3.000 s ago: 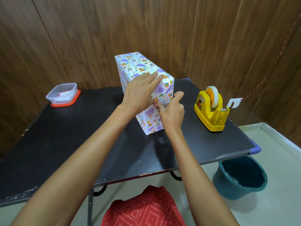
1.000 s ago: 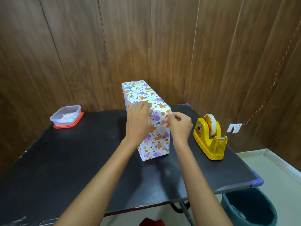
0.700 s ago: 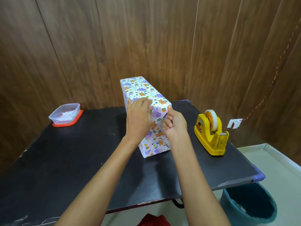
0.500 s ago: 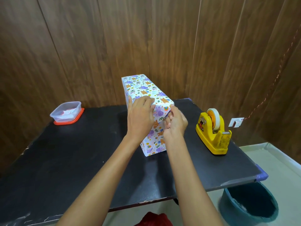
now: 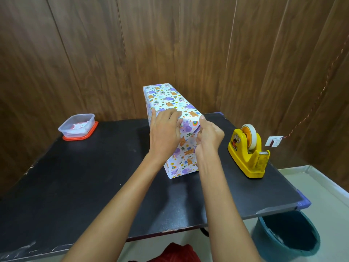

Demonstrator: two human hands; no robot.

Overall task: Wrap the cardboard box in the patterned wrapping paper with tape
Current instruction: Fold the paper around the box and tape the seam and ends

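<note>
box, left hand gripping (right hand pinching)

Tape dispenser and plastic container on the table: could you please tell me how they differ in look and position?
The tape dispenser is opaque yellow and holds a tape roll; the plastic container is clear, on an orange base. The dispenser stands right of the wrapped box; the container sits far left. Both rest on the black table.
</note>
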